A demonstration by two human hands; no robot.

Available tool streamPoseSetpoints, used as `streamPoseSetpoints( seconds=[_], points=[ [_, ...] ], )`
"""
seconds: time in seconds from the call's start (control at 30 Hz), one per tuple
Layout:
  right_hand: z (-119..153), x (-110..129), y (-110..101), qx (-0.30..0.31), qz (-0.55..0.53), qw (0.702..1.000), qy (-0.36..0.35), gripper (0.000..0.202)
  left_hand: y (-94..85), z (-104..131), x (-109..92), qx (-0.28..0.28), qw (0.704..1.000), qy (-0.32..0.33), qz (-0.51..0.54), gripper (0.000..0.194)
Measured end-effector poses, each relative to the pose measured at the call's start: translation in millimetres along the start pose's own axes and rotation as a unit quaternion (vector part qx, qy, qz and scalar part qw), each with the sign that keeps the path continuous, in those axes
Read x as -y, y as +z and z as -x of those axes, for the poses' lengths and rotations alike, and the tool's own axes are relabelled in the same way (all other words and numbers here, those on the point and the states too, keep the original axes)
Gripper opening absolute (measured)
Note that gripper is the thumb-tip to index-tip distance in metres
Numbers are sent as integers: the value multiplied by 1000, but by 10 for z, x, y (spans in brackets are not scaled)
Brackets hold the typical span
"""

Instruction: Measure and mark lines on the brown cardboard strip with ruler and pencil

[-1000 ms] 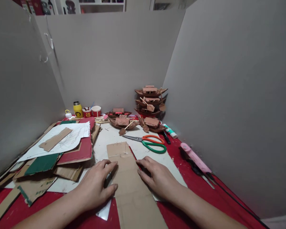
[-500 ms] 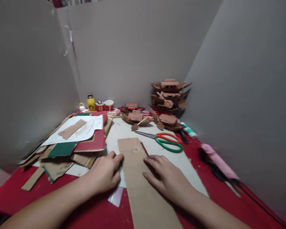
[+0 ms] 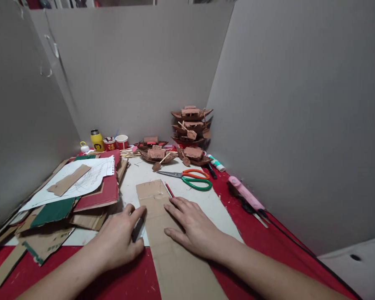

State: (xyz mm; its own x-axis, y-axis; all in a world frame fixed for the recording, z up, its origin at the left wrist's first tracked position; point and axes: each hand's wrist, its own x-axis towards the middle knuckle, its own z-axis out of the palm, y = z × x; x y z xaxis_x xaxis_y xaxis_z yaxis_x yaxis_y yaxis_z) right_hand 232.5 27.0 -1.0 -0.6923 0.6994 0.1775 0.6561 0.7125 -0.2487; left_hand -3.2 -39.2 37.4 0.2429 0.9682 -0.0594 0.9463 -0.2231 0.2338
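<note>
A long strip of brown cardboard (image 3: 175,258) lies lengthwise before me, with pencil lines near its far end. My left hand (image 3: 121,233) rests at the strip's left edge, fingers curled, index fingertip touching the cardboard. Between its thumb and index finger shows a dark object (image 3: 138,230), mostly hidden, whose kind I cannot make out. My right hand (image 3: 193,227) lies on the strip's right side with fingers spread. A dark red pencil (image 3: 169,190) lies just beyond its fingertips, along the cardboard's edge. Scissors (image 3: 187,178) with orange and green handles lie partly open farther back.
Cardboard scraps (image 3: 46,241), a red board (image 3: 103,193) and scribbled paper (image 3: 96,171) pile up at left. Small brown model boats (image 3: 190,137) stand at the back, some stacked. A pink glue gun (image 3: 245,193) with a cord lies right. Paper cups (image 3: 121,141) and a yellow bottle (image 3: 96,141) stand back left.
The view has swung to the right, so everything sits farther left. A clear plastic piece by my left hand no longer shows. My left thumb and index finger are farther apart.
</note>
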Motion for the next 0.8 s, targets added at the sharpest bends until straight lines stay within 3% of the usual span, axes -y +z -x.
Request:
streamPoseSetpoints(
  seconds=[0.5, 0.63, 0.8],
  points=[
    [15, 8, -46, 8, -5, 1000, -3, 60, -52, -90, 115, 17, 993, -94, -73, 66],
    [46, 9, -67, 3, -8, 1000, -10, 58, -106, -87, 121, 25, 986, -116, -118, 58],
    [75, 32, -131, -7, -11, 1000, -24, 52, -160, -79, 95, 22, 983, -125, -130, 34]
  ],
)
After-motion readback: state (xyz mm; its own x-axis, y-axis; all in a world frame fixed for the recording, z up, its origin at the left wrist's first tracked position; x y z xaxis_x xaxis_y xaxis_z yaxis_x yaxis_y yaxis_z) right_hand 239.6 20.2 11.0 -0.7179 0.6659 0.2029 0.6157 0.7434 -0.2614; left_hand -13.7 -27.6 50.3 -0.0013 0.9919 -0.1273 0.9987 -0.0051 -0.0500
